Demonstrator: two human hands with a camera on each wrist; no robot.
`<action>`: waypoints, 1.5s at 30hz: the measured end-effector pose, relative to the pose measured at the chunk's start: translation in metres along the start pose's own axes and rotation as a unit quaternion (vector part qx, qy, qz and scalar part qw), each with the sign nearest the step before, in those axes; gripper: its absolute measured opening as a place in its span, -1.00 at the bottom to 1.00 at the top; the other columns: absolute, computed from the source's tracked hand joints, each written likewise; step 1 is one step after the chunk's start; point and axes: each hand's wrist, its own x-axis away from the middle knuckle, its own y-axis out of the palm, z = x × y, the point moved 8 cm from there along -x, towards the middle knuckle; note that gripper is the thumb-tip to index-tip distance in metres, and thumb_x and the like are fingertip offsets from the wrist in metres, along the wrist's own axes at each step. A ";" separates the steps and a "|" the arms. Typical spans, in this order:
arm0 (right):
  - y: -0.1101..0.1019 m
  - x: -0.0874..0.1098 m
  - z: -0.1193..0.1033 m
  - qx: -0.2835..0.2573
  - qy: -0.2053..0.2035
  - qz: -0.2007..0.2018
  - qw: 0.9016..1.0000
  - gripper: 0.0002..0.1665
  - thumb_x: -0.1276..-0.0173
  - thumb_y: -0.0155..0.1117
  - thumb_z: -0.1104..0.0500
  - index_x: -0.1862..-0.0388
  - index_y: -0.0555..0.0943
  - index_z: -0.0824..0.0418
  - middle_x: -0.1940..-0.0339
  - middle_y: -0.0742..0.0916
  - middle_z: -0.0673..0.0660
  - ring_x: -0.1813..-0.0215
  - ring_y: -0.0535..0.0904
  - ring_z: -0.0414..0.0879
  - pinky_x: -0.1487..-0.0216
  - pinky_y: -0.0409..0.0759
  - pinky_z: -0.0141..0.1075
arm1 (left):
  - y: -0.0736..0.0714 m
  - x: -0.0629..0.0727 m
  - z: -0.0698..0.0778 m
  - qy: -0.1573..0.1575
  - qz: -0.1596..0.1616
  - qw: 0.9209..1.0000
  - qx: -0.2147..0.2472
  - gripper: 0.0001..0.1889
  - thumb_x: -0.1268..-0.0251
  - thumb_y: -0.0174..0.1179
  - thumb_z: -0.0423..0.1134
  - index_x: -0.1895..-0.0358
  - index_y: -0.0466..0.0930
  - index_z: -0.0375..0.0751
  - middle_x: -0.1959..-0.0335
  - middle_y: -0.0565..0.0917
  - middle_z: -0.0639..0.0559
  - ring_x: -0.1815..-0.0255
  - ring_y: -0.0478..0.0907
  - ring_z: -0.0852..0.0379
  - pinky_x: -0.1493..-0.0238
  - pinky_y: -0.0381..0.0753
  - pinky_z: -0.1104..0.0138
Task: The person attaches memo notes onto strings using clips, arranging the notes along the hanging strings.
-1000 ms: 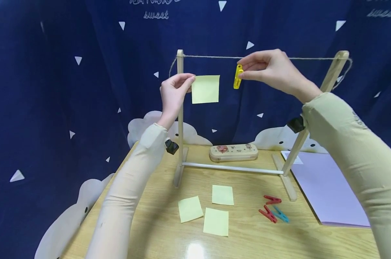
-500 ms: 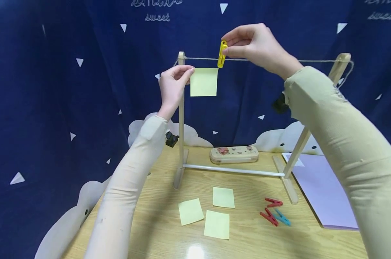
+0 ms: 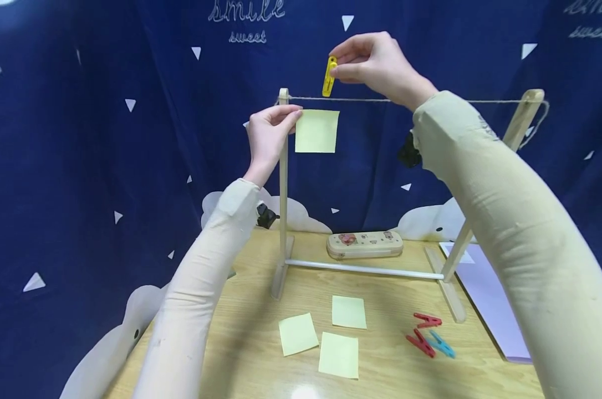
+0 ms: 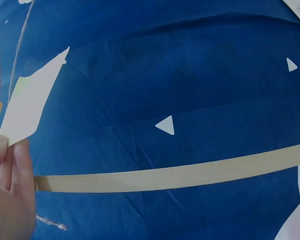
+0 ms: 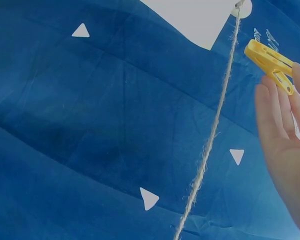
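Observation:
My left hand [image 3: 269, 136] pinches a pale yellow sticky note [image 3: 317, 132] by its upper left corner. The note hangs flat just under the twine [image 3: 361, 100] strung across a wooden stand, close to the left post [image 3: 284, 183]. Above the twine, my right hand [image 3: 376, 64] pinches a yellow clothespin [image 3: 329, 77] between thumb and fingers, its tip pointing down at the line. In the right wrist view the clothespin [image 5: 270, 62] sits beside the twine [image 5: 210, 145], apart from it. The left wrist view shows the thumb over the note's corner [image 4: 27, 110].
Three more sticky notes [image 3: 338, 354] lie on the wooden table [image 3: 381, 354]. Two red clothespins [image 3: 421, 343] and a blue one [image 3: 442, 344] are to their right. A pencil case [image 3: 365, 245] stands behind the white crossbar [image 3: 363, 270]. A purple folder [image 3: 490, 305] lies at the right.
My right hand has carried the yellow clothespin left and up, from below the twine to above it. My left hand has raised the note nearer to the twine.

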 end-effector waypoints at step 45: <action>0.023 -0.015 0.012 -0.007 0.012 -0.052 0.999 -0.59 -0.35 0.35 0.09 -0.10 0.63 0.28 0.25 0.71 -0.13 0.11 0.68 -0.21 -0.02 0.68 -0.49 | -0.002 0.001 -0.004 0.005 0.013 1.000 -0.002 -0.80 -0.27 0.34 -0.29 0.12 0.76 -0.33 0.12 0.79 -0.21 0.32 0.70 0.31 0.26 0.72 0.50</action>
